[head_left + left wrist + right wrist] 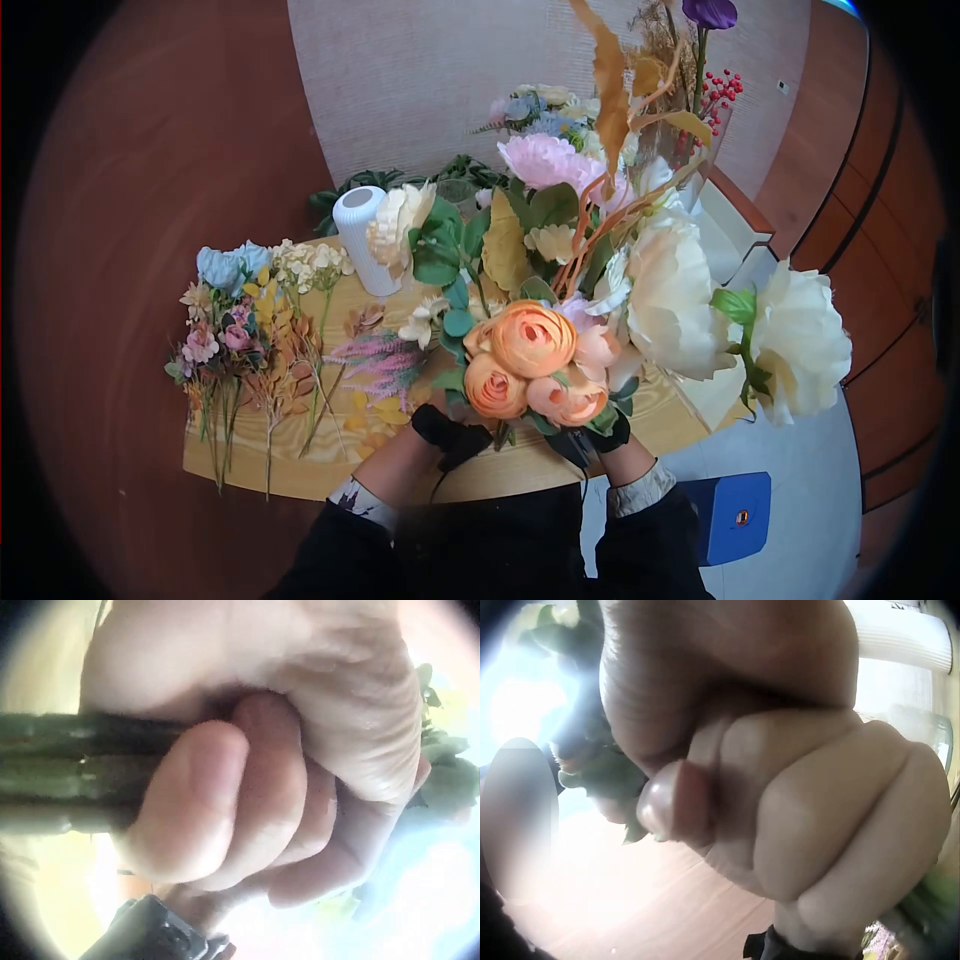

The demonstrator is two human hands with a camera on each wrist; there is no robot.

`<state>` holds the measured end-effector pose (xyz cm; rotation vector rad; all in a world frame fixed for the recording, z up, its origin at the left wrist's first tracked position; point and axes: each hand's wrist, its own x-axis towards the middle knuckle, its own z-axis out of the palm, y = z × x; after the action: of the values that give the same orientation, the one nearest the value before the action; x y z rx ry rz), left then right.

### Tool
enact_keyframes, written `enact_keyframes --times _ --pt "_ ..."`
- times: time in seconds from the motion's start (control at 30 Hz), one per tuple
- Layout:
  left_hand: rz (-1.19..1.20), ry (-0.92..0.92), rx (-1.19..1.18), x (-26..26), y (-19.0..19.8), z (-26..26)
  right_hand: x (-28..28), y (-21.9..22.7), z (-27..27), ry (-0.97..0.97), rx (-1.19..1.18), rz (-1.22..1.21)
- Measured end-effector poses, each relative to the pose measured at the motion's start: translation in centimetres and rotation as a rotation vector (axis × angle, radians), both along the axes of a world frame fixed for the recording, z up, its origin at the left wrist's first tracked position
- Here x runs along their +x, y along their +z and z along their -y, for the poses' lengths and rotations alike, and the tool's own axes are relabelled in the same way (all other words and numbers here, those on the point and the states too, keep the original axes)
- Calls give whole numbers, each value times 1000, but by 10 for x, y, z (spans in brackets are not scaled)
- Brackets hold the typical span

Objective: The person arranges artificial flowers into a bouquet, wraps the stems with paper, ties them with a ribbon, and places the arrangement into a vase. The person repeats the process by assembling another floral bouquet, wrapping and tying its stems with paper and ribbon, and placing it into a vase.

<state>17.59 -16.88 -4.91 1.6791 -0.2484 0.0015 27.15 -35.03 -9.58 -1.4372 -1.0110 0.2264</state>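
Observation:
A large bouquet of artificial flowers stands up in front of my body, with orange ranunculus (pixel 533 338) nearest me. Big white blooms (pixel 675 300) lean out on its right, a pink peony (pixel 548 162) at the back and a cream flower (pixel 402 228) on the left. My left hand (pixel 247 787) grips its thick green stems (pixel 67 772), fingers and thumb curled round them. My right hand (pixel 810 795) is closed round the bunch too, with green stems (pixel 928 909) showing beyond its fingers. In the head view the blooms and black wrist straps mostly hide both hands.
A white ribbed vase (pixel 368 240) stands behind on the wooden table (pixel 330 478). Loose flower stems lie at the left: blue blooms (pixel 232 266), pink flowers (pixel 200 343), rust-coloured leaves (pixel 275 365) and purple sprigs (pixel 375 360). A blue box (pixel 735 515) is on the floor at right.

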Motion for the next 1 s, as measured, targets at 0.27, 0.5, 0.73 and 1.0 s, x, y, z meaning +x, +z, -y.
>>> enact_keyframes --times 0.27,0.5,0.73,1.0 --pt "-95 -102 25 17 21 21 13 -11 1 45 -3 -11" --pt "-317 -407 -689 3 47 24 -49 154 -23 -14 -306 -86" --pt "-223 -687 -967 -1 45 15 -64 167 -43 -300 -108 -490" --pt "-96 -479 -953 -19 55 21 -52 170 -32 48 -12 -627"
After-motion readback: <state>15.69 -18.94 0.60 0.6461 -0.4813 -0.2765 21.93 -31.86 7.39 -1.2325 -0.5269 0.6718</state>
